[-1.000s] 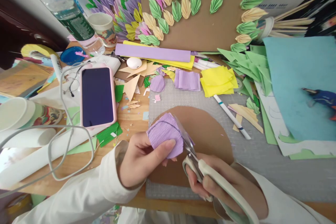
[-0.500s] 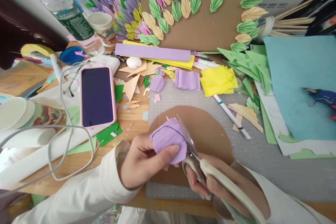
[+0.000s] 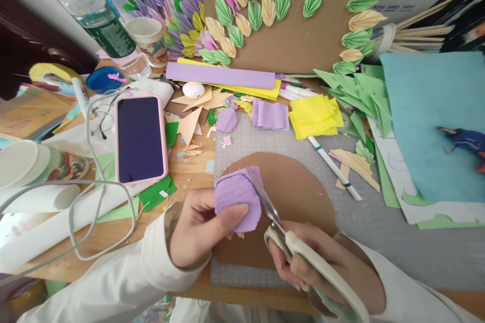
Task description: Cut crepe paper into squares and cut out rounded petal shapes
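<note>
The left hand's grip (image 3: 206, 229), thumb on top, holds a small piece of purple crepe paper (image 3: 235, 199) marked with a dark curved line above the left part of a round brown cardboard disc (image 3: 299, 197). Over that same disc, the right hand's grip (image 3: 322, 267) is wrapped around the cream-handled metal scissors (image 3: 278, 229), whose blades meet the paper's right edge. Beyond the disc lies a stack of bright yellow paper pieces (image 3: 316, 116); left of it, a dark-screened phone in a pink case (image 3: 140, 141).
</note>
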Demonstrator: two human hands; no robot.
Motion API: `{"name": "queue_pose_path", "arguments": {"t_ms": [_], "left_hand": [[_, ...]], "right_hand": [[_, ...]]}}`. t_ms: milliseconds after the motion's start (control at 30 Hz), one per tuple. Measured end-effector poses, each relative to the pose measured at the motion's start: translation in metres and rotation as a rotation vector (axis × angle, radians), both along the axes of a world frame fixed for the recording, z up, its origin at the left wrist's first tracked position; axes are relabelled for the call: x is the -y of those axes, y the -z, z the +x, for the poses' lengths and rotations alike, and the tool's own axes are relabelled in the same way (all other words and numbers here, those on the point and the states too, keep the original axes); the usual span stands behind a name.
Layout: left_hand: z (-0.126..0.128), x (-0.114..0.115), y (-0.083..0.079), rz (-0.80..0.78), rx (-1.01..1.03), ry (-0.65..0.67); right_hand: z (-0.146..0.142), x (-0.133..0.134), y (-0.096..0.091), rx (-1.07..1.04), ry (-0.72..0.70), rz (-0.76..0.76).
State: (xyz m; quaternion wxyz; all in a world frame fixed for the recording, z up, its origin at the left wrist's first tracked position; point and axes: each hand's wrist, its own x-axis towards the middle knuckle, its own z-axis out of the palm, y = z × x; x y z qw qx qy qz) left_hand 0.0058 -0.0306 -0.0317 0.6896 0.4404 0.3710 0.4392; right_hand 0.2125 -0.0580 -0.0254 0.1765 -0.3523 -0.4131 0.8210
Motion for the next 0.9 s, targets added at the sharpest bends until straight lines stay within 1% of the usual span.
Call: {"name": "queue_pose_path", "arguments": {"t_ms": [100, 233, 333, 433, 600, 767, 900], "left_hand": [[0.001, 0.0, 0.002, 0.0, -0.005, -0.031], [0.004, 0.0, 0.002, 0.031, -0.086, -0.095], [0.006, -0.004, -0.005, 0.134, -0.139, -0.02], [0.007, -0.007, -0.01, 0.205, -0.137, 0.035], [0.007, -0.006, -0.01, 0.215, -0.116, 0.027], [0.005, -0.003, -0.004, 0.197, -0.084, 0.02], [0.004, -0.002, -0.003, 0.151, -0.061, 0.021]], "right_hand": [[-0.002, -0.001, -0.001, -0.011, 0.021, 0.012], [-0.003, -0.004, -0.003, -0.009, 0.025, 0.05], [-0.002, -0.005, -0.005, 0.007, -0.015, 0.127], [0.0, -0.003, -0.003, 0.02, -0.018, 0.155], [0.001, 0.001, 0.003, -0.002, -0.018, 0.11], [-0.001, 0.0, 0.001, 0.009, 0.006, 0.069], [-0.002, -0.002, -0.002, -0.021, 0.012, 0.055]]}}
